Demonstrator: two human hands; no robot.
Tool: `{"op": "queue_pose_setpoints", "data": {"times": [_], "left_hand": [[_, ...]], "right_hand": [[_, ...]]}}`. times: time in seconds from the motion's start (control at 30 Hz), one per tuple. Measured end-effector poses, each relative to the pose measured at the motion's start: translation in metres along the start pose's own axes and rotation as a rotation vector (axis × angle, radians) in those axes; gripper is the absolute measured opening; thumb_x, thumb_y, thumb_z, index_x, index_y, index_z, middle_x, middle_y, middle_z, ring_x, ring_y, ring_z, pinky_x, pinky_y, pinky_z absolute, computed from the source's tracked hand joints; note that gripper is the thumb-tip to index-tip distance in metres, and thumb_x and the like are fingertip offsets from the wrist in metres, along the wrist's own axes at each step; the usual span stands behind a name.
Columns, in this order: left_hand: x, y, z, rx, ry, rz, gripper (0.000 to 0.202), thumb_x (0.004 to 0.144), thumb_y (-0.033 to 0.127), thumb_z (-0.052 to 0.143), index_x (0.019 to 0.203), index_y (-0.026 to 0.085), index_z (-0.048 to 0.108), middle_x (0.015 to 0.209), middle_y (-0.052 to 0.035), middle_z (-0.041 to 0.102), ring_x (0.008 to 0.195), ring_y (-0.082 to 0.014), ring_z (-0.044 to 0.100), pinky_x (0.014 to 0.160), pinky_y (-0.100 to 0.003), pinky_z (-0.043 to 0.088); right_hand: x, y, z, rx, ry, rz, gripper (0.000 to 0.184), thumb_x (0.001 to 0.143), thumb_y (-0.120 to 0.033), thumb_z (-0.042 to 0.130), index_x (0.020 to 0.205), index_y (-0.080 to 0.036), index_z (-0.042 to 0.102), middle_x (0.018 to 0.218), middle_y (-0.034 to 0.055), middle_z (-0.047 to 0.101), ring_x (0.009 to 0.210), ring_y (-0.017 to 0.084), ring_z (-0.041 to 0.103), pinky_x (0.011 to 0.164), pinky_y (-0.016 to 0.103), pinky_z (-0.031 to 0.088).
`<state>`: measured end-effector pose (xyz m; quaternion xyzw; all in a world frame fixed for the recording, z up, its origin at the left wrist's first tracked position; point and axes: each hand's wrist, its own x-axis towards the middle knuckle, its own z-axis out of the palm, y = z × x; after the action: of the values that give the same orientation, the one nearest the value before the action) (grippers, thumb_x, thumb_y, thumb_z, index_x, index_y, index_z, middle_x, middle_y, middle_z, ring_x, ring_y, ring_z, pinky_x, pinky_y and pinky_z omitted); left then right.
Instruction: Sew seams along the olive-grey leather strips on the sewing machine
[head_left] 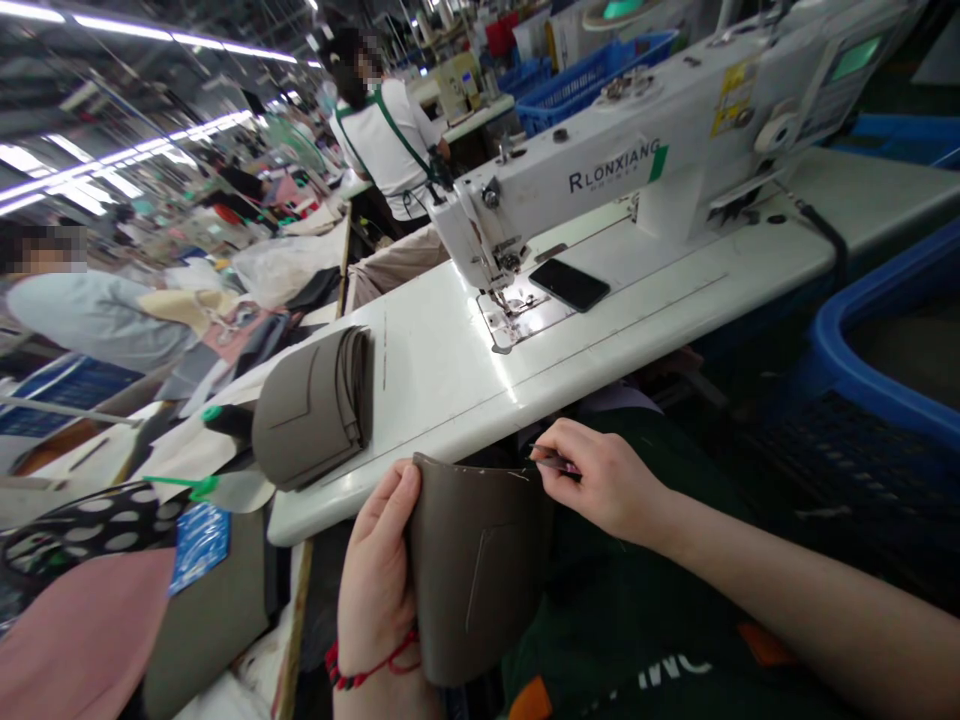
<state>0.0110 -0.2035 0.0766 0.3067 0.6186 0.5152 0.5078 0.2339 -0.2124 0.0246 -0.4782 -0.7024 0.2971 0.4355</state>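
My left hand (379,565) grips the left edge of a grey-brown leather piece (476,575), holding it upright over my lap; a red string bracelet circles the wrist. My right hand (604,480) is closed on a small thread snipper (553,461), its tip at the piece's top right corner. A stack of similar folded grey-brown pieces (315,410) lies on the white sewing table (450,370) just beyond my left hand.
A white sewing machine (645,150) stands on the table with a black phone (570,284) beside its needle. A blue crate (885,350) sits at right. Fabric piles and bags lie at left. Other people work at stations behind.
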Motion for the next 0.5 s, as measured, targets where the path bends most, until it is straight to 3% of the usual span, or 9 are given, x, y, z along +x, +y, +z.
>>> {"op": "queue_pose_setpoints", "data": {"times": [0.13, 0.23, 0.3, 0.5], "left_hand": [[-0.001, 0.002, 0.003, 0.027, -0.034, 0.019, 0.042, 0.068, 0.038, 0.081, 0.103, 0.019, 0.068, 0.088, 0.0002, 0.071, 0.068, -0.0137, 0.066, 0.059, -0.020, 0.052], [-0.002, 0.002, 0.005, 0.027, -0.086, 0.004, 0.041, 0.069, 0.038, 0.081, 0.103, 0.019, 0.068, 0.086, 0.0008, 0.071, 0.065, -0.0129, 0.065, 0.058, -0.020, 0.052], [-0.002, 0.001, 0.005, 0.011, -0.093, -0.011, 0.040, 0.070, 0.036, 0.081, 0.104, 0.020, 0.067, 0.085, 0.0012, 0.071, 0.065, -0.0116, 0.065, 0.058, -0.018, 0.052], [0.000, 0.001, 0.001, -0.018, 0.022, -0.030, 0.041, 0.068, 0.035, 0.083, 0.105, 0.024, 0.069, 0.092, 0.0016, 0.072, 0.072, -0.0118, 0.067, 0.062, -0.017, 0.053]], "right_hand": [[-0.002, -0.004, -0.004, 0.083, -0.006, 0.035, 0.001, 0.089, -0.021, 0.054, 0.090, -0.021, 0.055, 0.085, -0.0003, 0.056, 0.074, 0.012, 0.054, 0.067, 0.024, 0.042], [-0.003, -0.009, -0.006, 0.107, -0.066, -0.008, 0.012, 0.088, -0.027, 0.060, 0.097, -0.021, 0.055, 0.093, 0.0008, 0.057, 0.077, 0.012, 0.055, 0.068, 0.024, 0.043], [-0.002, -0.009, -0.007, 0.067, -0.062, -0.021, 0.008, 0.090, -0.026, 0.058, 0.094, -0.020, 0.054, 0.091, 0.0005, 0.057, 0.075, 0.012, 0.054, 0.067, 0.024, 0.042], [0.001, 0.000, -0.015, 0.001, 0.021, 0.028, 0.008, 0.092, -0.023, 0.053, 0.085, -0.020, 0.054, 0.084, 0.0005, 0.056, 0.072, 0.013, 0.052, 0.067, 0.026, 0.041]]}}
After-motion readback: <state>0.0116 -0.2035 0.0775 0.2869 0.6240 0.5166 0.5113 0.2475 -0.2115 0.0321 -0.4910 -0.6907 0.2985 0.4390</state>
